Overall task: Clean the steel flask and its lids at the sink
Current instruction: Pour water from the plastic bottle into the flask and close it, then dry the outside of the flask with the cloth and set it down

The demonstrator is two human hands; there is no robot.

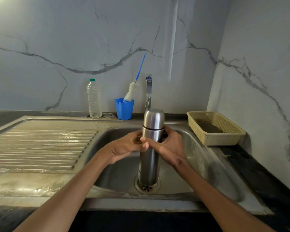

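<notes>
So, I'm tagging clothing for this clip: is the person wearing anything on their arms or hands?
Nothing shows. Both forearms are bare from the bottom edge of the picture up to the wrists, with no sleeve in view. The left hand and right hand wear no gloves, and no watch, bracelet or ring is visible. Anything above the forearms lies outside the picture.

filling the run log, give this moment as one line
stage: start | silver steel flask: upright over sink drain, cap on | left hand: holds flask | right hand: grips flask | tap: off
</notes>
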